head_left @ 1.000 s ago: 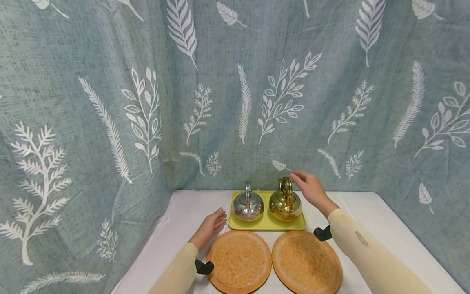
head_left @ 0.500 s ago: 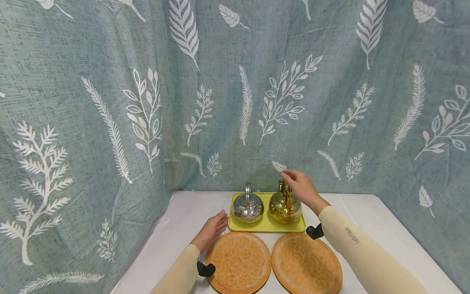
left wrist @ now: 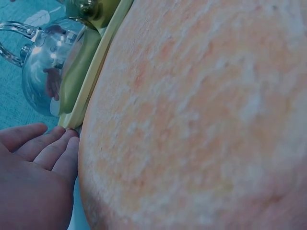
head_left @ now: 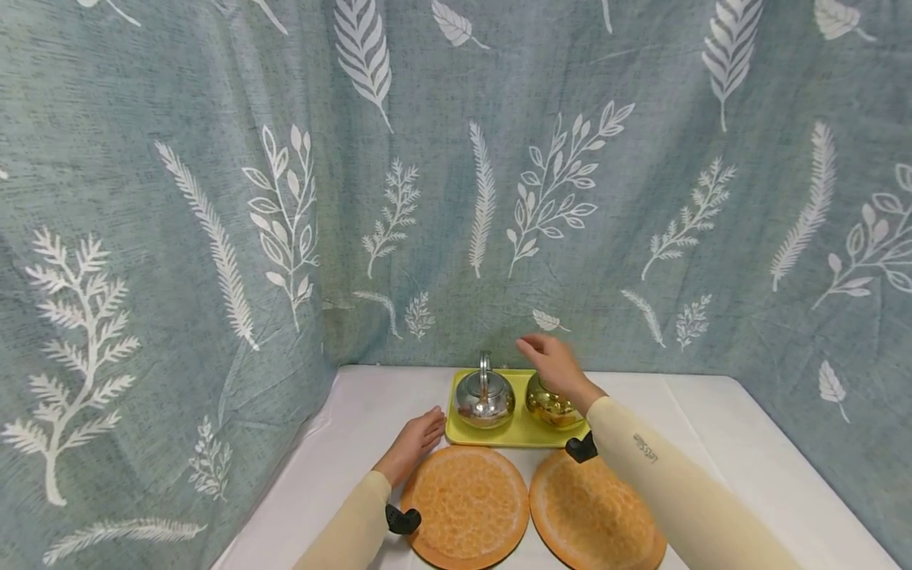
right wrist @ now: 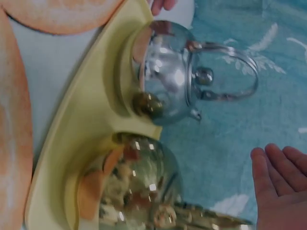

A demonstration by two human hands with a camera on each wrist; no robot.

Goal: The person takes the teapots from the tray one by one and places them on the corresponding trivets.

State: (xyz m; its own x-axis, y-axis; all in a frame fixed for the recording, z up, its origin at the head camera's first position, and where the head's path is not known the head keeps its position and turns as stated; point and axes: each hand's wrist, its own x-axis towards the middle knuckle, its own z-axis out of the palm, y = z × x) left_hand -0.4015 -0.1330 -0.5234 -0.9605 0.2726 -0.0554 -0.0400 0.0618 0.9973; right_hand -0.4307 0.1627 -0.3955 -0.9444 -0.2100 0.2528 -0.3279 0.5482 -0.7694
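Observation:
A silver teapot point(head_left: 484, 402) with an upright loop handle stands on the left of a yellow tray point(head_left: 518, 434). Right of it is a gold teapot point(head_left: 550, 408), its top and handle hidden behind my right hand point(head_left: 559, 366) in the head view. That hand hovers over the pots with fingers extended and nothing in them; in the right wrist view, the fingers point(right wrist: 276, 167) lie apart from both pots. My left hand point(head_left: 413, 445) rests at the tray's left edge, its straight fingertips right at the tray corner in the left wrist view.
Two round orange placemats, the left one point(head_left: 465, 507) and the right one point(head_left: 594, 507), lie side by side in front of the tray on a white-covered table point(head_left: 378, 388). Behind and at both sides hangs a blue-green leaf-patterned curtain point(head_left: 442, 198).
My right hand has moved left from beside the gold teapot's handle, across it, toward the silver teapot. Both teapots and the tray stay put. The left hand hardly moves.

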